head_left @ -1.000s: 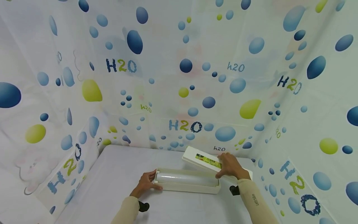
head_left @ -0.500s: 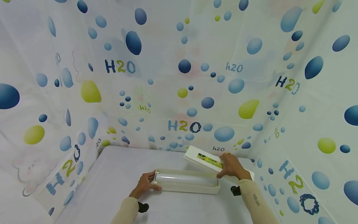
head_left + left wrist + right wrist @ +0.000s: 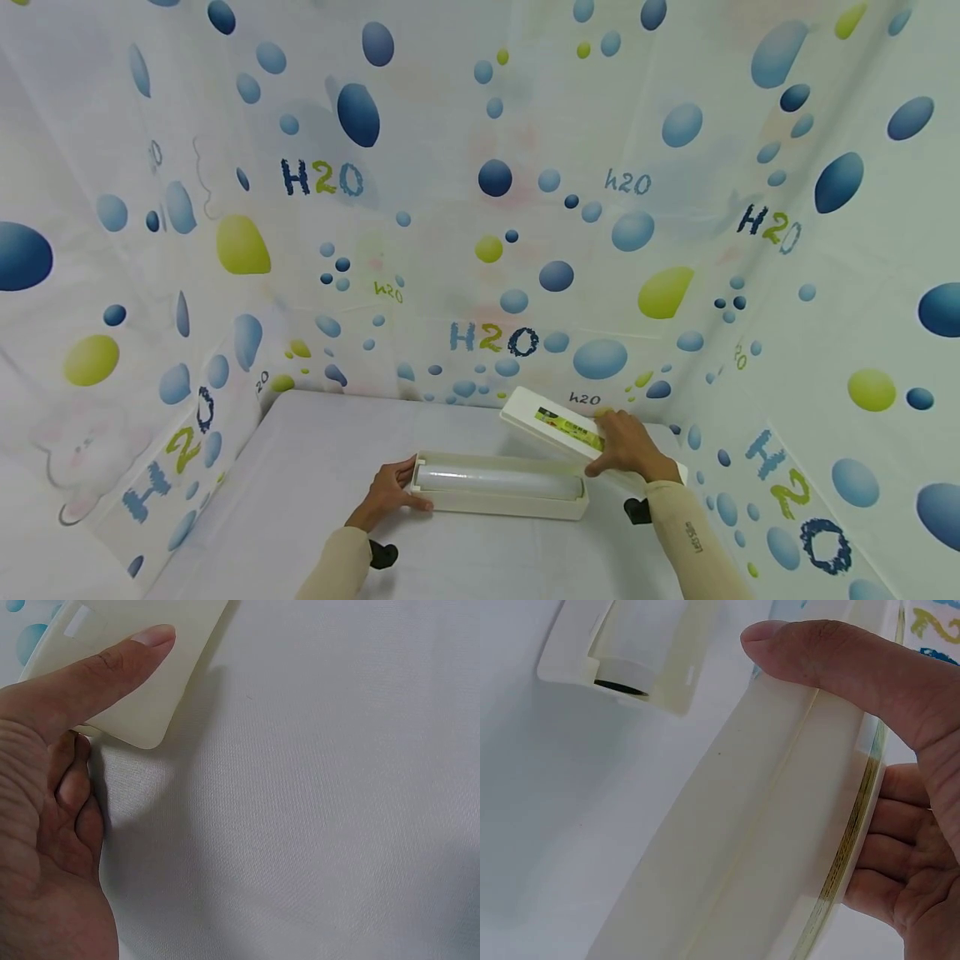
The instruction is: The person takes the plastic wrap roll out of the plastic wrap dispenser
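Note:
A long cream cling film dispenser box (image 3: 502, 506) lies on the table with its top off. Inside it rests a roll of clear film (image 3: 498, 482). My left hand (image 3: 387, 493) grips the box's left end; in the left wrist view the thumb (image 3: 124, 671) lies across the cream end wall (image 3: 150, 716). Behind and to the right of the box, my right hand (image 3: 630, 447) holds the cream lid (image 3: 521, 408), tilted, its green-yellow label (image 3: 570, 429) facing up. In the right wrist view, thumb and fingers (image 3: 889, 840) clasp the lid's (image 3: 727, 825) opposite edges, apart from the box.
A white cloth (image 3: 322, 442) covers the table. Hanging sheets (image 3: 442, 167) printed with blue and green drops surround it at the back and both sides. A dark strap piece (image 3: 384, 554) shows at the left wrist, another (image 3: 637, 511) at the right.
My right hand and the lid have shifted slightly to the right, away from the box. The left hand and the box stay in place.

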The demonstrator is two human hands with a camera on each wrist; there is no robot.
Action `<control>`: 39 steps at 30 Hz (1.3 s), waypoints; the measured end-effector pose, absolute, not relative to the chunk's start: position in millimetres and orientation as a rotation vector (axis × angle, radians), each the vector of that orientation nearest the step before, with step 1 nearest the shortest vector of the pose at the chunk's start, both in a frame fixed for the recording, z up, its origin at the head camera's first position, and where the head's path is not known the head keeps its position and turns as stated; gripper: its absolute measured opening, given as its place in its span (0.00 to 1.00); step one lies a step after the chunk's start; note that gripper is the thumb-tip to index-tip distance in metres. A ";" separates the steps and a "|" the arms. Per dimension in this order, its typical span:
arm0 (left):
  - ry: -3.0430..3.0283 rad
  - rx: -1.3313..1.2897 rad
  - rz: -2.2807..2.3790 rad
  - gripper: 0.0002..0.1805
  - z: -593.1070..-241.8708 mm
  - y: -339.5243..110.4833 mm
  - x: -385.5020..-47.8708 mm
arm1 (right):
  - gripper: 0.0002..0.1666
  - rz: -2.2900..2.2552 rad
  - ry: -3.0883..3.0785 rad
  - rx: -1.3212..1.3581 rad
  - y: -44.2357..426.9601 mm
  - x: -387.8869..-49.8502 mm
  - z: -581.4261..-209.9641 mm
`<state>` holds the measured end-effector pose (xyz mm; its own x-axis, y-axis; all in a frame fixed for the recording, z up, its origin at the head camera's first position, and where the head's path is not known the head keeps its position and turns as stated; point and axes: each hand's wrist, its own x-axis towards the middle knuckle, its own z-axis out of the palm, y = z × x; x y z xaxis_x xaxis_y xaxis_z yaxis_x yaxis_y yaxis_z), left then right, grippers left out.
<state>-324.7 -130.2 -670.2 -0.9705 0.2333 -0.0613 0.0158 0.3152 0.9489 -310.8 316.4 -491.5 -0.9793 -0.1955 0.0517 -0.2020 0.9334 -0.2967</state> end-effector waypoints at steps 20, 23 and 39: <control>2.444 0.254 1.689 0.63 -668.5 -131.1 -324.8 | 0.49 0.509 -3.050 0.311 321.1 -309.1 -490.4; 2.457 0.242 1.667 0.63 -666.0 -129.4 -323.7 | 0.49 0.514 -3.055 0.289 322.1 -307.8 -491.2; 2.427 0.185 1.727 0.67 -679.0 -129.2 -329.9 | 0.47 0.485 -3.056 0.215 325.4 -303.3 -491.4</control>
<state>-329.9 -129.2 -679.0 -0.9800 0.1909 -0.0562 0.0094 0.3266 0.9451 -303.3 325.4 -491.4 -0.9896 -0.1304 0.0611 -0.1429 0.9416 -0.3050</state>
